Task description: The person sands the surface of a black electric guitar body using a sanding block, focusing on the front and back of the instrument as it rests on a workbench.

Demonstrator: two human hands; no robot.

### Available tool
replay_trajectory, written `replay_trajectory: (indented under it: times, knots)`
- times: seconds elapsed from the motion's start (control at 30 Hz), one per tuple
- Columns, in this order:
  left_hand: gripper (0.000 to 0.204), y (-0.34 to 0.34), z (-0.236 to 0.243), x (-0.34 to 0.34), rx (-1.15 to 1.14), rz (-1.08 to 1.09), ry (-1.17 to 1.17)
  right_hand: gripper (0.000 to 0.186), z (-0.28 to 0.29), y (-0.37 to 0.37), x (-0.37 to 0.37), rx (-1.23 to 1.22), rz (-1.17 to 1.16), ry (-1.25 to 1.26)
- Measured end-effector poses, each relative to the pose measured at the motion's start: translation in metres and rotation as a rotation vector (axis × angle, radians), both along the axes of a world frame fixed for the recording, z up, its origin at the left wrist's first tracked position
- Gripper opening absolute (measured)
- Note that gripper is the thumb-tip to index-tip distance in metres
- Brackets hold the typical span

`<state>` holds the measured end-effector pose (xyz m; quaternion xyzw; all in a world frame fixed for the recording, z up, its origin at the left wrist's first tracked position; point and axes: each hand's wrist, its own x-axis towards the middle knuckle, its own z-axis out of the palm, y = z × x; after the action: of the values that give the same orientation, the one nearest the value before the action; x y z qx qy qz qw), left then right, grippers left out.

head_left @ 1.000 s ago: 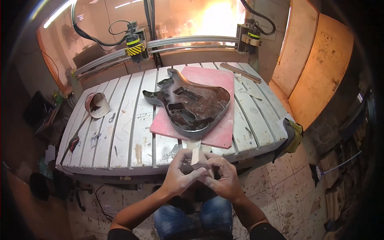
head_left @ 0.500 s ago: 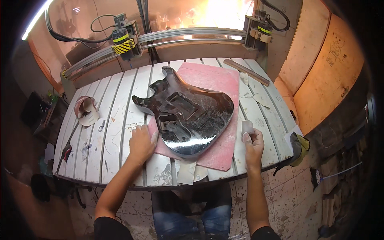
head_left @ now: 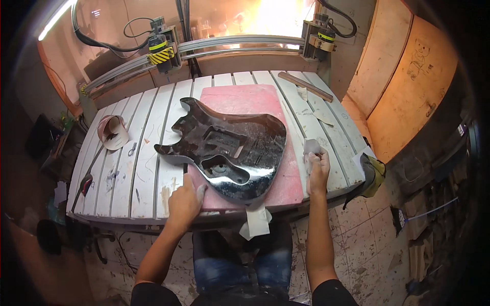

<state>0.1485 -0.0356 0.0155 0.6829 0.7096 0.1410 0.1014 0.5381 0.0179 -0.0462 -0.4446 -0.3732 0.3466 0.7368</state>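
Note:
A glossy dark guitar body [head_left: 255,148] lies on a pink board [head_left: 286,178], dusty pale patches over its surface and cut-out cavities facing up. My left hand [head_left: 185,202] is at the board's near left corner, thumb on the pink surface and fingers curled along its edge. To the right of the board, my right hand [head_left: 317,171] is raised a little over the table, its fingers closed round a small folded piece of greyish sandpaper [head_left: 312,146]. Paper strips [head_left: 256,222] stick out from under the body and hang past the table's front edge.
The slatted white table [head_left: 148,153] carries a sandpaper roll [head_left: 113,133] at left and a wooden bar [head_left: 306,86] at far right. Behind runs a metal rail [head_left: 240,43] with two machine heads. A yellow-and-black glove [head_left: 374,176] hangs at the right edge.
The pink board and guitar body have turned and shifted left and nearer on the table. My left hand has come nearer with the corner. My right hand still holds the sandpaper, now turned more upright.

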Motion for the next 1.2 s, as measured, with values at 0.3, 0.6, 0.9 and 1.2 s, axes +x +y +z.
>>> replay_trajectory:
  times: [0.3,0.6,0.9,1.2]
  knots:
    - [0.054,-0.03,0.0,-0.071,0.118,-0.01,-0.044,0.036,0.028,-0.014,-0.021,-0.003,0.008,-0.31]
    - [0.033,0.015,0.06,-0.034,0.52,-0.437,-0.359,0.036,0.101,-0.042,-0.107,0.106,0.12,-1.128]
    - [0.048,0.146,0.048,0.007,0.343,-0.693,-0.073,0.036,0.081,-0.035,-0.108,0.066,0.101,-1.325]
    - [0.082,0.156,0.021,0.009,0.3,-0.686,-0.045,0.026,0.086,-0.031,-0.113,-0.028,0.011,-1.325]
